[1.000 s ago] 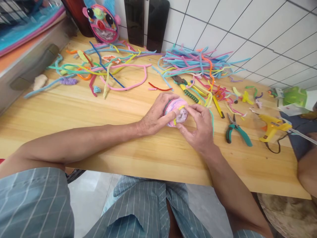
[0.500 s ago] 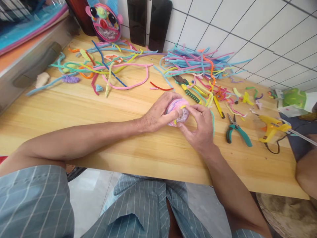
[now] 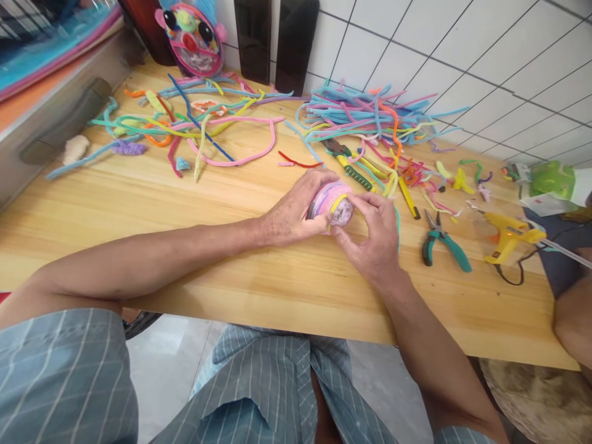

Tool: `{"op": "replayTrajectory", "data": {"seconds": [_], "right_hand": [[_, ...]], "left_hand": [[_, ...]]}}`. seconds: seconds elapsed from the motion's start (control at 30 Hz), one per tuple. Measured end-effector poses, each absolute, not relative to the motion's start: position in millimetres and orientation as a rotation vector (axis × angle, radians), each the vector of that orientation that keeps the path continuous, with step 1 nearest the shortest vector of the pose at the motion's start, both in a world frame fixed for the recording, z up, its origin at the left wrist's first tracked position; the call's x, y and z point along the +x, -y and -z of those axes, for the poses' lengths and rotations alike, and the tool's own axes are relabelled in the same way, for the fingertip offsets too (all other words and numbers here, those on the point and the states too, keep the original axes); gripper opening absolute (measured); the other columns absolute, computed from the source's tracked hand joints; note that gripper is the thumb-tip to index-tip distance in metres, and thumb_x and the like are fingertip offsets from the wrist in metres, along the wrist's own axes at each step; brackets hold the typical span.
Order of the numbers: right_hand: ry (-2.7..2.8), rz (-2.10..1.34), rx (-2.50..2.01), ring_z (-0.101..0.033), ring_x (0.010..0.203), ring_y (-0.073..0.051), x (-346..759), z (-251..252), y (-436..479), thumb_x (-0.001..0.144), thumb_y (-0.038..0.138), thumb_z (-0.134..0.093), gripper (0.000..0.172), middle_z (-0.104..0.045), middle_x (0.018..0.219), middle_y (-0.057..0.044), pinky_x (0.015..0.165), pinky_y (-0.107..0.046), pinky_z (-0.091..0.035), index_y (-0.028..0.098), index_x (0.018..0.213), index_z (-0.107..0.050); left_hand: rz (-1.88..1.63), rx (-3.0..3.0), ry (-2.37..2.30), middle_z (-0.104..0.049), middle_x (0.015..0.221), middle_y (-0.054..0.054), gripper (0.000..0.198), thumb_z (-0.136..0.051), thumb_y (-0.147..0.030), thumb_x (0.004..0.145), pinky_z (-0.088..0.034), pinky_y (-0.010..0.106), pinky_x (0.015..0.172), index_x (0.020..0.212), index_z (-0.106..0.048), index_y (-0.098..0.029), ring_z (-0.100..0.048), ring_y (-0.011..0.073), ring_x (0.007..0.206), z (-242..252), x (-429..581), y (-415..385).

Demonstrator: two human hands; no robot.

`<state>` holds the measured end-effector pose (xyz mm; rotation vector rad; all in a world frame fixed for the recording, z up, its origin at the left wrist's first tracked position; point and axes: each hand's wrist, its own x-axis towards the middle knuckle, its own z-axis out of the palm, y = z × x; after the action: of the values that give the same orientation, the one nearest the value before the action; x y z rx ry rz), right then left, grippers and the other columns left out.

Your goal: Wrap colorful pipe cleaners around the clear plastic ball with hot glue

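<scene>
My left hand [image 3: 293, 206] is wrapped around a small round piece [image 3: 324, 200] covered in pink and purple pipe cleaner, tilted so that its clear, shiny end faces right. A yellow pipe cleaner [image 3: 340, 200] curves around the rim of that end, and my left thumb lies against its lower part. My right hand [image 3: 372, 237] is closed at the right side of the piece. Its index finger touches the upper end of the yellow strip, while the thumb rests by the lower rim. What lies between the right fingertips is partly hidden.
Pipe cleaners lie in a pile [image 3: 351, 114] by the tiled wall and loose at the left. Green-handled pliers [image 3: 349, 169], a yellow cutter [image 3: 409, 200], teal pliers [image 3: 441, 240] and a yellow glue gun [image 3: 513, 237] lie rightward. A decorated face figure [image 3: 194, 43] stands behind. Another person's limb shows at right.
My left thumb has drawn back from the clear end to the lower rim. More of the yellow strip now shows, lying along the rim. The right hand has barely moved.
</scene>
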<state>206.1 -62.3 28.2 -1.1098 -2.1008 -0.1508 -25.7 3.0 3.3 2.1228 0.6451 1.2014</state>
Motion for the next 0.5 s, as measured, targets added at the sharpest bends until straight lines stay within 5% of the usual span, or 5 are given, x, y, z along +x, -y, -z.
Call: {"op": "replayTrajectory", "data": {"seconds": [0.5], "right_hand": [[2.097,0.147,-1.096,-0.072,0.124,-0.035,206.5,-29.4,60.6,0.098,0.038,-0.081,0.06,-0.071,0.134,-0.015,0.106,-0.059,-0.063,0.029,0.155,-0.063]], "left_hand": [[-1.226,2.258,-0.555,-0.061,0.162,0.017,0.057,-0.053,-0.056,0.111,-0.044,0.063,0.135,0.161,-0.052,-0.027,-0.056,0.0362,0.156,-2.2,-30.6,-3.3]]}}
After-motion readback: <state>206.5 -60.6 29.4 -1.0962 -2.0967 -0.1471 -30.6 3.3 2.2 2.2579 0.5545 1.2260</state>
